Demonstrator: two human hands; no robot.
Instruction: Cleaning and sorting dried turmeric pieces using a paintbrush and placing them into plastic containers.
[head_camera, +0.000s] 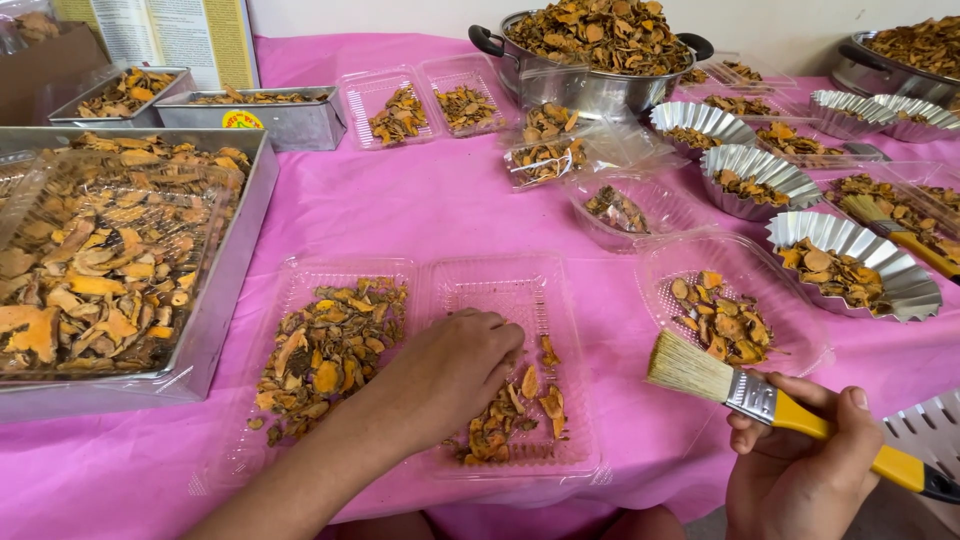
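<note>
Dried orange-brown slices (505, 415) lie scattered in the near half of a clear hinged plastic tray (560, 460), which sits open on the pink tablecloth (440, 215) at the near middle of the scene. The left hand (455, 370) rests palm-down inside this right half of the tray, its fingers (500, 335) loosely curled and pressed onto the tray floor, with no piece visibly pinched between them; whether anything is tucked under the palm cannot be told. Most of the slices lie just near and right of those fingertips, running in a loose line from far to near, and a few touch the edge of the hand. The left half of the same tray (300, 280) holds a fuller heap of the same slices, just left of the wrist. The right hand (800, 465) is at the near right, off the tray, fingers clenched around the yellow handle of a flat paintbrush (740, 390) whose pale bristles point left and far toward the tray's right rim without touching it. The left hand is plainly the nearer one to the slices. A large metal tray (235, 270) of the same material stands to the left.
</note>
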